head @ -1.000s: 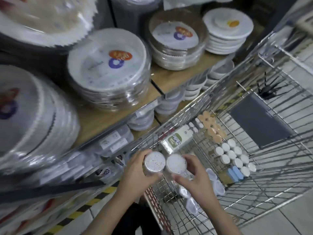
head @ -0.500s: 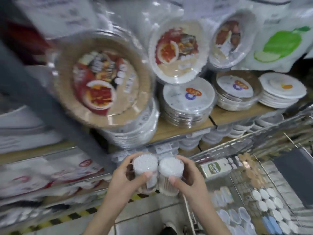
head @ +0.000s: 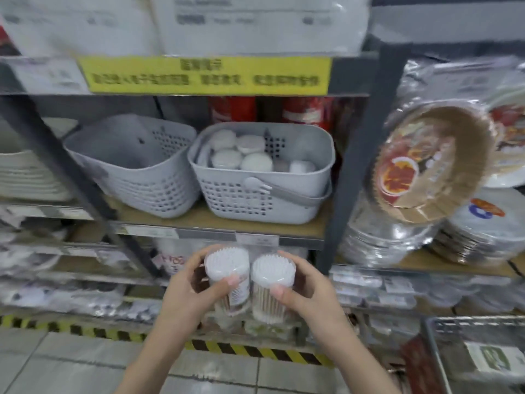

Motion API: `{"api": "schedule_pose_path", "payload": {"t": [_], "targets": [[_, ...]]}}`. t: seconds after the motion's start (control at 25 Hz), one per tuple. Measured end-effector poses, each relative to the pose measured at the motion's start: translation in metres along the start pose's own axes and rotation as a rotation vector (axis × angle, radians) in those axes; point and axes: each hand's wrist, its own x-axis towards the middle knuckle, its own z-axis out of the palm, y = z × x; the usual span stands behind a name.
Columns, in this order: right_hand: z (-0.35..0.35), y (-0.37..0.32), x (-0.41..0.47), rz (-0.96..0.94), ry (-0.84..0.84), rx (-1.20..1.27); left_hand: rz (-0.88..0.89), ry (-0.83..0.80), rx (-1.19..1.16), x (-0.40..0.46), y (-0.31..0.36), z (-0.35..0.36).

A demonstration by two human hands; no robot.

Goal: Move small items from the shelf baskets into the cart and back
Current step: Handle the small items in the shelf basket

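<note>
Gripping one upright swab tub (head: 227, 280) each (head: 273, 288), both hands (head: 186, 294) (head: 309, 294) hold white tops pointing up.

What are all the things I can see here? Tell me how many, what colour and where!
Swab tubs: two, clear with white tops, held side by side low in the middle.
Baskets: two, grey, on the wooden shelf; the right one holds white round tubs, the left one looks empty.
Sign: one, yellow, on the shelf edge above.
Red packs: two, behind the baskets.
Plate stacks: several, wrapped, white and brown, at right.
Cart: one, metal, bottom right corner.
Floor tape: yellow and black, below the shelves.
Left hand: grips the left tub.
Right hand: grips the right tub.
</note>
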Motion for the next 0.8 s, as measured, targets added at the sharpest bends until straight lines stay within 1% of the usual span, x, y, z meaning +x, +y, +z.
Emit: {"api": "schedule_pose_path", "payload": {"t": [0.16,0.24,0.32,0.48,0.68,0.8], "targets": [[0.036,-0.029,0.017,-0.077,-0.055,-0.045,0.077,-0.026,0.042,0.015,0.019,-0.047],[0.039,-0.049,0.022,-0.115,-0.061,-0.050,0.126,-0.061,0.044,0.027,0.032,-0.055],[0.036,-0.070,0.030,-0.168,-0.033,-0.074,0.179,-0.088,0.043,0.044,0.049,-0.054],[0.020,-0.110,0.052,-0.300,0.085,-0.083,0.251,-0.132,-0.026,0.085,0.082,-0.038],[-0.003,-0.134,0.094,-0.428,0.357,-0.063,0.289,-0.072,-0.077,0.144,0.111,-0.010],[-0.016,-0.133,0.122,-0.478,0.459,-0.112,0.355,-0.030,0.034,0.171,0.118,0.007]]}}
